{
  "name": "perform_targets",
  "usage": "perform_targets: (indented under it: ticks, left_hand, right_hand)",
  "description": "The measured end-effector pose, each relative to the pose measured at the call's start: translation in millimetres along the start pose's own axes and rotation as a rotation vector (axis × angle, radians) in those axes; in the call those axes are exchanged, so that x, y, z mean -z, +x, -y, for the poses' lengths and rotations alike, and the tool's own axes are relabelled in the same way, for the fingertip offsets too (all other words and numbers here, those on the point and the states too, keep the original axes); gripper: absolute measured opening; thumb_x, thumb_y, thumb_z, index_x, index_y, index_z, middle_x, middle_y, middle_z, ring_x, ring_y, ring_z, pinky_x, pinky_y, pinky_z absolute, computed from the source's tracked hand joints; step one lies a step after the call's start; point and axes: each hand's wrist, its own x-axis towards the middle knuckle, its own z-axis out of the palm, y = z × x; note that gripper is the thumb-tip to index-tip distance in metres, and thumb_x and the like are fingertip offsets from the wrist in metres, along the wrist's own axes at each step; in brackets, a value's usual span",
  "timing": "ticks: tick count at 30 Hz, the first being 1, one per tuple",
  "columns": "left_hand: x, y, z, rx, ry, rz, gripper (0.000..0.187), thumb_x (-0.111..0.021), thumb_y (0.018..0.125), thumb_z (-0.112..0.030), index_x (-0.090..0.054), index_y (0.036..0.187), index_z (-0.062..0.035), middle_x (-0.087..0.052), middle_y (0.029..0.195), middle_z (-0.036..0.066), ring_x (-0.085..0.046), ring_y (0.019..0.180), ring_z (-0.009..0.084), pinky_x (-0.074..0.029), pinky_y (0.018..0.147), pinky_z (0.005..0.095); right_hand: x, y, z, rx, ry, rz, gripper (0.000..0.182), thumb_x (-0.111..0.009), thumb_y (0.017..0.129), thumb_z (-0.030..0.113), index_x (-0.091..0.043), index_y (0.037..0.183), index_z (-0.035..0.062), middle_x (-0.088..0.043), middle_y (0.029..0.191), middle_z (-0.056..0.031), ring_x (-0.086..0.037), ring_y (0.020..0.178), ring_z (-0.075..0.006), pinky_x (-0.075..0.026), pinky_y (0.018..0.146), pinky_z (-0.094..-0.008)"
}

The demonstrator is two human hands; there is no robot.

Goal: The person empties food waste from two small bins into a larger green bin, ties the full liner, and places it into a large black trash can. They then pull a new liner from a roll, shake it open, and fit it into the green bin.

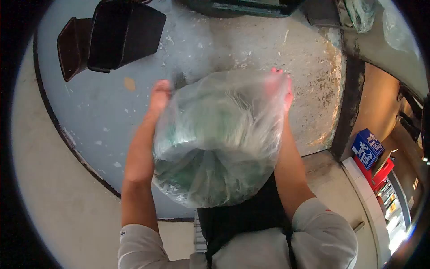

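Note:
A large clear plastic bag (pixel 210 121) bulges out in front of my body, with green showing through it. My left hand (pixel 160 94) is at the bag's upper left edge, blurred, its fingers closed at the plastic. At the upper right edge, my right hand (pixel 283 89) grips the bag; part of it shows hazily through the film, and some fingertips stick out past the rim. The lower part of the bag overlaps my black apron (pixel 251 213) in this view.
Two dark bins (pixel 127 36) lie on the worn grey floor (pixel 112 107) at upper left. A dark green container (pixel 251 9) stands at the top edge. Clear plastic (pixel 396 27) hangs at upper right. A blue box (pixel 367 148) sits by a red item on the right.

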Motion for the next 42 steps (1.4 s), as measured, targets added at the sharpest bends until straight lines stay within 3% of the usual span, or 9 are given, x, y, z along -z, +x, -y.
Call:
perform_targets:
  ticks: [3,8,11,17,23,29,35,38,42]
  left_hand:
    - [-34,-25,-67,-0.153,0.47,0.347,0.019,-0.053,0.092,-0.025,-0.058,0.091,-0.0065,-0.062,0.083,0.01,-0.06,0.078,0.0237,-0.048,0.074,0.0393]
    - [-66,15,-115,-0.097,0.382,0.033,0.024,-0.052,0.095,-0.032,-0.056,0.095,-0.0086,-0.06,0.081,0.009,-0.06,0.076,0.0213,-0.049,0.073,0.0378]
    - [-67,-2,-180,0.187,-0.435,0.22,0.025,-0.046,0.1,-0.034,-0.053,0.095,-0.0102,-0.06,0.077,0.007,-0.057,0.074,0.0171,-0.048,0.067,0.0327]
    - [-89,-40,-193,0.233,-0.21,0.698,0.027,-0.042,0.102,-0.034,-0.052,0.101,-0.0088,-0.06,0.08,0.004,-0.056,0.073,0.0125,-0.046,0.064,0.0286]
    - [-94,-18,-177,0.052,0.222,0.561,0.036,-0.045,0.1,-0.039,-0.052,0.119,-0.0082,-0.062,0.093,0.008,-0.059,0.08,0.0154,-0.048,0.066,0.03]
    - [-91,-45,-182,0.473,-0.6,0.809,0.039,-0.055,0.093,-0.041,-0.063,0.103,-0.0041,-0.062,0.095,0.003,-0.057,0.084,0.0121,-0.048,0.075,0.0294]
    - [-95,-44,-191,0.251,-0.134,0.828,0.029,-0.056,0.092,-0.037,-0.066,0.102,-0.0121,-0.061,0.093,0.0,-0.054,0.084,0.0095,-0.046,0.075,0.0286]
    - [-100,-37,-186,0.16,-0.119,0.862,0.032,-0.052,0.093,-0.039,-0.064,0.114,-0.0171,-0.061,0.099,0.001,-0.054,0.084,0.0102,-0.046,0.076,0.0273]
    - [-91,-48,-211,0.181,-0.115,0.721,0.047,-0.044,0.096,-0.044,-0.046,0.139,-0.0247,-0.059,0.111,0.004,-0.054,0.088,0.0134,-0.045,0.078,0.0276]
  right_hand:
    - [67,29,-6,-0.233,-0.248,0.215,0.053,-0.055,0.092,0.049,-0.054,0.125,0.0071,-0.057,0.123,-0.0125,-0.057,0.109,-0.029,-0.048,0.091,-0.0418]
    - [-7,23,-97,-0.173,-2.164,0.441,0.06,-0.065,0.084,0.04,-0.049,0.132,0.0076,-0.056,0.129,-0.0171,-0.055,0.116,-0.0297,-0.047,0.092,-0.0429]
    - [9,45,-111,-0.689,-2.151,0.769,0.054,-0.069,0.079,0.035,-0.056,0.126,0.0124,-0.06,0.123,-0.0186,-0.057,0.113,-0.0331,-0.045,0.096,-0.0405]
    - [21,23,-115,-0.189,-2.126,0.37,0.028,-0.065,0.084,0.024,-0.065,0.108,0.0092,-0.069,0.102,-0.0154,-0.065,0.095,-0.0313,-0.05,0.083,-0.0425]
    - [-53,-4,-73,-0.228,-1.086,-0.013,0.024,-0.06,0.092,0.027,-0.062,0.103,0.0057,-0.065,0.086,-0.0041,-0.062,0.078,-0.0133,-0.05,0.069,-0.0306]
    - [-71,13,-92,-0.313,-1.421,0.107,0.031,-0.057,0.092,0.031,-0.063,0.104,0.0027,-0.062,0.1,-0.0058,-0.058,0.086,-0.0152,-0.046,0.079,-0.0304]
    - [-118,41,-92,-0.567,-1.735,0.689,0.033,-0.058,0.091,0.032,-0.067,0.09,0.0012,-0.062,0.097,-0.0054,-0.058,0.085,-0.0145,-0.049,0.072,-0.0302]
    - [-137,32,-89,-0.654,-1.693,0.12,0.028,-0.062,0.088,0.029,-0.063,0.094,0.0024,-0.063,0.096,-0.0068,-0.061,0.081,-0.0161,-0.05,0.069,-0.0296]
    - [-67,-6,-87,-0.034,-1.324,-0.091,0.028,-0.066,0.086,0.026,-0.057,0.103,0.0042,-0.064,0.092,-0.0084,-0.064,0.077,-0.0183,-0.05,0.069,-0.031]
